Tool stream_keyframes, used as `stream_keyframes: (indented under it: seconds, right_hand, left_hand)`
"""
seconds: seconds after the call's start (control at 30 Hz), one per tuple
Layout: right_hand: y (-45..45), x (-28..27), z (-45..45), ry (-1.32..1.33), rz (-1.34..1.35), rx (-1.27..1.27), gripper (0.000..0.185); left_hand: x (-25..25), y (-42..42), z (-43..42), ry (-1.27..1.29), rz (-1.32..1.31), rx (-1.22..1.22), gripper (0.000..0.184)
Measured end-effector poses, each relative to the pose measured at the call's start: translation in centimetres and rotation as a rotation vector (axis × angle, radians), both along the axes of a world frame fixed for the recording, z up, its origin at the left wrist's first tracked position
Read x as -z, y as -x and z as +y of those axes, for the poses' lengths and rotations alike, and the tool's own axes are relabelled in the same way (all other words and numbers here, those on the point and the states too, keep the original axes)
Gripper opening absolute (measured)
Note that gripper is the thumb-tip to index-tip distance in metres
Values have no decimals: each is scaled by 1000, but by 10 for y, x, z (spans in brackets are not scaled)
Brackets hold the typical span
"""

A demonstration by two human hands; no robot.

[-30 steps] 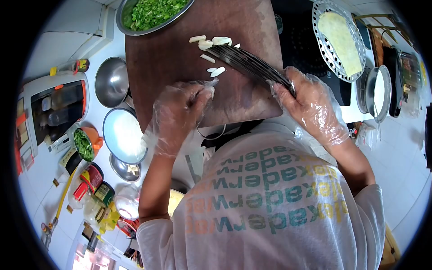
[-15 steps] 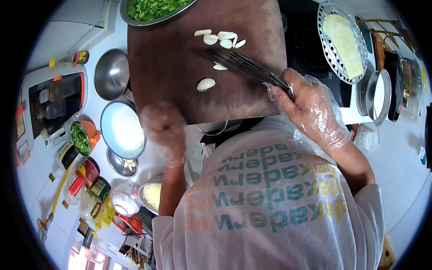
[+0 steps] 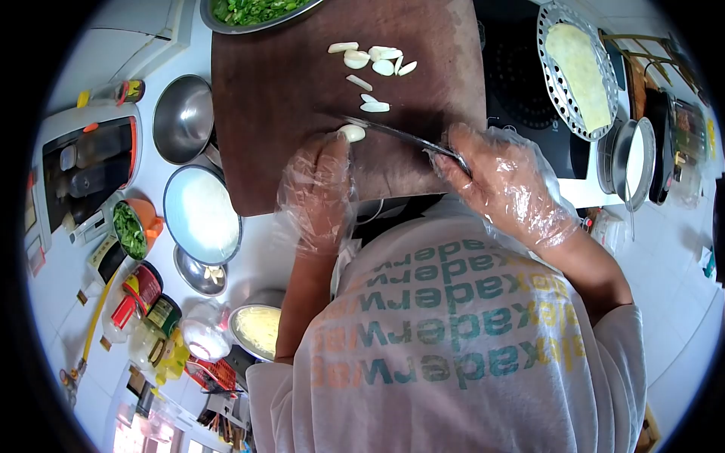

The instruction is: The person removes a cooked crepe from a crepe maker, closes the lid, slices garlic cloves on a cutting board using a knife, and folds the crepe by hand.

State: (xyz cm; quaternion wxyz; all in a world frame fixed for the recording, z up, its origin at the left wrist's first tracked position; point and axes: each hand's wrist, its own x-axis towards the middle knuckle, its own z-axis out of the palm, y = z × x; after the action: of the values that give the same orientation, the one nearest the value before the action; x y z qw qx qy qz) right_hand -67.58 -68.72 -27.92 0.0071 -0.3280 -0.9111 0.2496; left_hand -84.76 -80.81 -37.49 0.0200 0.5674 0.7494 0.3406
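Clear plastic gloves cover both hands. My left hand (image 3: 319,181) is at the near edge of the brown cutting board (image 3: 264,113), its fingertips closed against a whole garlic clove (image 3: 351,134). My right hand (image 3: 502,177) grips the handle of a dark knife (image 3: 411,137) at the board's right edge. The knife is seen nearly edge-on, its blade reaching left to just above the clove. Several garlic slices (image 3: 383,68) lie farther up the board, with a small pair (image 3: 374,106) closer to the blade.
Chopped greens fill a metal bowl (image 3: 302,9) at the board's far left corner. Along the left stand an empty steel bowl (image 3: 181,121), a blue-rimmed bowl (image 3: 170,204) and a small dish of garlic (image 3: 196,273). At right, a perforated tray (image 3: 551,83) rests by the dark cooktop (image 3: 521,45).
My left hand moved away to the lower left, then came back to the board beside a whole clove. The knife turned from its flat side to nearly edge-on, and its tip dropped toward the clove.
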Motion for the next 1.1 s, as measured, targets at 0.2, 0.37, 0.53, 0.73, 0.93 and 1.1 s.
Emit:
stream_keyframes:
  seconds: [0.2,0.37,0.53,0.73,0.93,1.1]
  right_hand:
    - [-8,-1,-1,11,-22,44,19]
    - [-9,-3,-1,-43,-7,48,18]
    - [-5,-9,-4,-5,-12,54,18]
    - [-1,-3,-5,-7,15,42,17]
    - [1,-4,-5,-10,4,40,17]
    - [3,-8,-5,29,-6,60,16]
  left_hand:
    - [-1,-1,8,-9,-24,-56,23]
    - [4,-2,8,-92,55,-126,23]
    - [2,1,7,-138,-27,66,28]
    - [1,0,5,-74,66,66,32]
    - [7,2,5,-135,67,78,29]
    - [8,1,5,-123,81,55,27]
